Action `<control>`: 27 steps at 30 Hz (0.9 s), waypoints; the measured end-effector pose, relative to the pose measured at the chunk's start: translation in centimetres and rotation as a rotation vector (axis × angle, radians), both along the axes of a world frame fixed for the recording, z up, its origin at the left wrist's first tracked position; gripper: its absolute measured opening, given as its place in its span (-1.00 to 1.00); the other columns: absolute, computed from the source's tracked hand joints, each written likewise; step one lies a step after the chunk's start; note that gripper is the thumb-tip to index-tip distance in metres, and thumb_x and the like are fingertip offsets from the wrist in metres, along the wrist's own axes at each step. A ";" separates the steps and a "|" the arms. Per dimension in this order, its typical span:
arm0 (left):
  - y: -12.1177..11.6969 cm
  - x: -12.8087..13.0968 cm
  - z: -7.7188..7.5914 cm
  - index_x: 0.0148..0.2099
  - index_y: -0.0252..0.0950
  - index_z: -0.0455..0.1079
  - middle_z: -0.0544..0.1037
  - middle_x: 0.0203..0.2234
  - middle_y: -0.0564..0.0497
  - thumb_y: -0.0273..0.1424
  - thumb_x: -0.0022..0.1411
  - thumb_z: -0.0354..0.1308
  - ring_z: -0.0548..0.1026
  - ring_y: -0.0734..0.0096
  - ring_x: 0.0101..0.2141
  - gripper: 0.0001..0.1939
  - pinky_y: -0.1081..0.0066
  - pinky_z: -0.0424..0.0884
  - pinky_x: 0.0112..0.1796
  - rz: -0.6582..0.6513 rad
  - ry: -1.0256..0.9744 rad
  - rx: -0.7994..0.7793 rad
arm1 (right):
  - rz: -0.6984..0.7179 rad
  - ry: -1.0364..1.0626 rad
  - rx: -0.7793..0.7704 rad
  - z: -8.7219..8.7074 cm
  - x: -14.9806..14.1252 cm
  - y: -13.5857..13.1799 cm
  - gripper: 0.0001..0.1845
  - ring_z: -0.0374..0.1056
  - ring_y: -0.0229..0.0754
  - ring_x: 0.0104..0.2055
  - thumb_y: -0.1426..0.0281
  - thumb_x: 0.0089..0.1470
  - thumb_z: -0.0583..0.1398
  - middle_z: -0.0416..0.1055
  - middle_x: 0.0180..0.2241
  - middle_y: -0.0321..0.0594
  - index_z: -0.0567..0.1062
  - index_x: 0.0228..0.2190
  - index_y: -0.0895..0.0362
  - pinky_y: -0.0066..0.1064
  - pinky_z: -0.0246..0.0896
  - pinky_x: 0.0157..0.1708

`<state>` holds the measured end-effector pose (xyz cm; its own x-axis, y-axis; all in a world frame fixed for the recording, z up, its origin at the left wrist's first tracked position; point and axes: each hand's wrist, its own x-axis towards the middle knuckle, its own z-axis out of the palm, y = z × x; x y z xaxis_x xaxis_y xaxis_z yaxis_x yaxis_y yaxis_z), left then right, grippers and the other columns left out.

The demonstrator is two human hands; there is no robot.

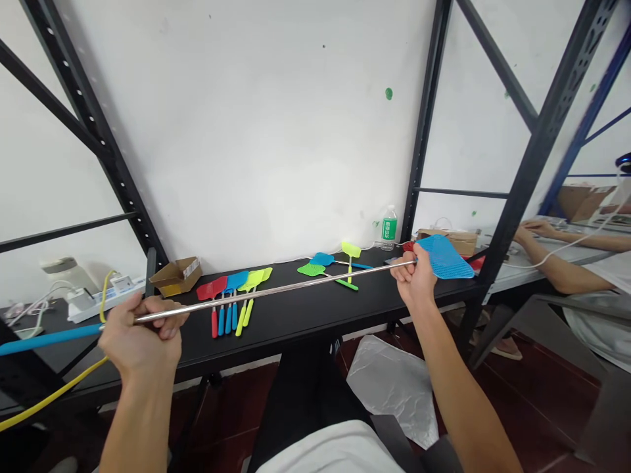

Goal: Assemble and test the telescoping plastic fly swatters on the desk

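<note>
A blue fly swatter (445,257) with a long metal rod spans the view, held stretched out above the black table (296,315). My left hand (142,325) is closed round the rod beside the blue handle at the left. At the other end, my right hand (415,276) grips the rod just below the swatter's blue head. Below the rod, a row of shorter swatters lies on the table: a red one (213,289), blue ones (236,281) and yellow-green ones (253,280). Farther right lie a green swatter (311,269), a blue one (323,259) and a yellow-green one (351,249).
An open cardboard box (177,277) and a white power strip (106,299) are on the left. A water bottle (389,228) stands by the wall. Dark shelf posts (547,131) frame both sides. At the far right sits another person (566,263).
</note>
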<state>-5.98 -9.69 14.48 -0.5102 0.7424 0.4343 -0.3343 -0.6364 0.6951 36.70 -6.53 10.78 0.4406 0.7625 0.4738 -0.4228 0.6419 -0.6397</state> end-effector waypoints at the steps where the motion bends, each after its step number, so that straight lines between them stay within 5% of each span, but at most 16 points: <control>1: 0.1 -0.4 0.0 -0.75 -0.28 0.13 0.03 -0.86 0.07 -0.42 0.07 -0.02 0.04 0.53 -0.82 -0.63 0.38 -0.02 -0.69 0.029 -0.014 0.001 | -0.007 0.005 -0.001 0.0 0.7 0.0 -0.35 -0.13 -0.41 -0.77 0.11 0.14 0.21 -0.15 -0.83 -0.44 0.02 -0.76 0.08 -0.47 -0.10 -0.76; 7: 0.3 -1.9 -0.2 -0.73 -0.30 0.12 0.05 -0.83 0.10 -0.40 0.06 0.02 0.05 0.56 -0.81 -0.65 0.40 0.00 -0.67 0.027 -0.013 -0.015 | -0.009 -0.031 -0.036 -0.1 3.7 0.0 -0.37 -0.13 -0.42 -0.79 0.15 0.12 0.21 -0.16 -0.85 -0.43 0.03 -0.77 0.08 -0.49 -0.11 -0.77; 22: 1.3 -3.2 -0.9 -0.64 -0.24 0.13 0.07 -0.85 0.12 -0.22 0.10 -0.03 0.07 0.52 -0.78 -0.66 0.41 0.04 -0.65 0.035 -0.037 -0.086 | -0.008 0.034 -0.064 -0.8 5.5 0.2 -0.36 -0.14 -0.41 -0.78 0.15 0.16 0.19 -0.14 -0.85 -0.43 0.02 -0.76 0.09 -0.52 -0.08 -0.76; 27: 1.9 -5.0 -1.6 -0.49 -0.28 0.16 0.13 -0.78 0.21 -0.39 0.05 0.09 0.00 0.60 -0.78 -0.84 0.45 0.03 -0.65 0.092 -0.086 -0.150 | -0.056 0.058 -0.044 -0.9 6.6 0.0 -0.35 -0.12 -0.40 -0.78 0.11 0.16 0.18 -0.11 -0.84 -0.43 0.00 -0.74 0.08 -0.50 -0.05 -0.75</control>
